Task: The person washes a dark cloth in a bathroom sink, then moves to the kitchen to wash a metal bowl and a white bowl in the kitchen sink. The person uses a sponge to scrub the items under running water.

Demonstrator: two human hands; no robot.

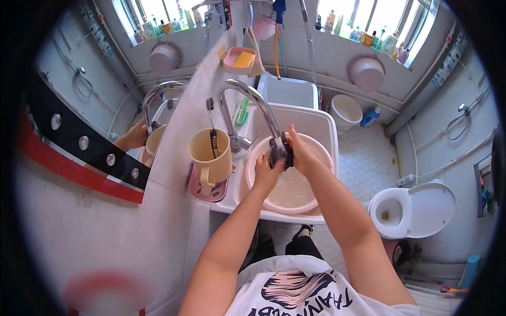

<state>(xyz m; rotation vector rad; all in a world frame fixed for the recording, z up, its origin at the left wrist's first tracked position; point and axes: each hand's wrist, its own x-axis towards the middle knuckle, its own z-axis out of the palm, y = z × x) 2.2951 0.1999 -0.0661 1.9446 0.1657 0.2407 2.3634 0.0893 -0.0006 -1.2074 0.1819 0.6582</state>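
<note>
Water runs from the curved chrome faucet (259, 96) onto a dark wet item (281, 152), perhaps cloth, held between both hands. My left hand (267, 172) grips its near left side, and my right hand (300, 152) grips its right side. Below them a round pink basin (253, 183) with cloudy water stands in the white sink (328, 114). What the item is exactly cannot be told, as fingers and water cover part of it.
Left of the faucet, a yellow mug (209, 158) with brushes sits on a pink soap dish (221, 191). A green brush (242, 111) lies behind the faucet. A pink soap holder (238, 61) hangs on the wall. An open toilet (395, 213) stands at right.
</note>
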